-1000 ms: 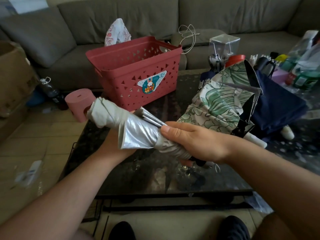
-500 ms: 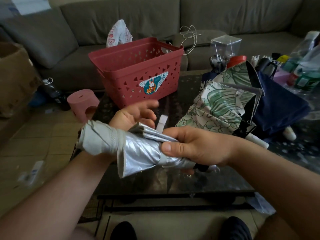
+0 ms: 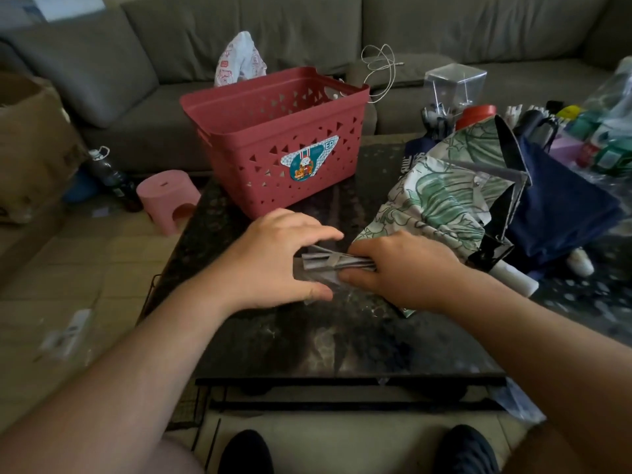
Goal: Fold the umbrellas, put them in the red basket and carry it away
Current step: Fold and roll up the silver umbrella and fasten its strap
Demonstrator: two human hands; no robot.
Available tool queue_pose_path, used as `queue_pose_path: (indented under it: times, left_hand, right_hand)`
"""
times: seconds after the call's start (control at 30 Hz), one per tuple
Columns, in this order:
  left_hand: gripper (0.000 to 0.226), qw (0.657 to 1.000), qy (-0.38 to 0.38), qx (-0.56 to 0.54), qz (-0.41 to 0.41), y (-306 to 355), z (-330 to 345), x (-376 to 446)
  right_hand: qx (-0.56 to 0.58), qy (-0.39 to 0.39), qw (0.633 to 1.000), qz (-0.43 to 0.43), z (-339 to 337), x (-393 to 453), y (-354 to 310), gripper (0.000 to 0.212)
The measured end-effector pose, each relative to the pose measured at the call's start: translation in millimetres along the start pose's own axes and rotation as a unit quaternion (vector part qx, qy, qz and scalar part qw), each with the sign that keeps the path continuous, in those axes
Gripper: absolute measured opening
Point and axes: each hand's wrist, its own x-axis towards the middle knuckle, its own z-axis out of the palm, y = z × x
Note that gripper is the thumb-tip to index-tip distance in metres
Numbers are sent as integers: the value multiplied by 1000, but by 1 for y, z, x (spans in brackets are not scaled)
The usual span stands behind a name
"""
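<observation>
Two hands meet over the dark table: left hand spread, fingers straight, over the silver umbrella; right hand grips its other end. Left stands a pink stool; behind, the red basket, contents unseen; right, leaf-print umbrella and navy umbrella.

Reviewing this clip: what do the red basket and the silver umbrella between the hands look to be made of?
Red basket: apparently moulded plastic with a matte finish; it has rigid walls with cut-out triangles and a rolled rim. Silver umbrella: seemingly thin coated fabric with a dull metallic sheen, folded in flat pleats between the left hand and the right hand; mostly hidden.
</observation>
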Motion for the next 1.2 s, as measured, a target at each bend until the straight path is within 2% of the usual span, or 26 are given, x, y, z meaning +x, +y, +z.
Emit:
queue_pose_path:
  times: [0.13, 0.27, 0.4, 0.57, 0.63, 0.73, 0.83, 0.93, 1.03, 1.13, 1.2]
  left_hand:
    - [36, 993, 93, -72, 7, 1, 10, 2]
    - [12, 989, 95, -113, -7, 6, 15, 3]
    - [4, 986, 135, -102, -10, 17, 18, 2]
    - [20, 980, 198, 6, -12, 30, 35, -1]
    - [21, 976, 217, -1, -12, 31, 38, -1]
    - [17, 971, 234, -50, -20, 32, 37, -2]
    - [18, 969, 242, -52, -22, 32, 39, -3]
    - [18, 965, 257, -49, -17, 30, 41, -4]
    - [16, 962, 269, -44, -3, 28, 41, -6]
    - [14, 959, 283, -24, 18, 26, 40, -6]
    - [12, 955, 293, -14, 34, 25, 38, -6]
  right_hand:
    - [60, -45, 997, 0, 3, 1, 3, 35]
    - [83, -57, 995, -10, 5, 2, 2, 35]
    - [116, -60, 992, -6, 7, 3, -2, 29]
    - [158, -63, 985, 15, 7, 5, -4, 28]
    - [255, -71, 964, 28, 6, 3, -4, 29]
    - [396, -87, 914, 37, 3, -2, -8, 24]
    - [428, -77, 900, 26, 7, 0, -10, 23]
    - [454, -47, 888, 56, 12, 2, -9, 26]
    - [515, -53, 852, 81, 11, 1, -11, 28]
    - [589, -89, 796, 111, 7, -1, -17, 28]
    - [605, -106, 779, 130, 5, -1, -20, 29]
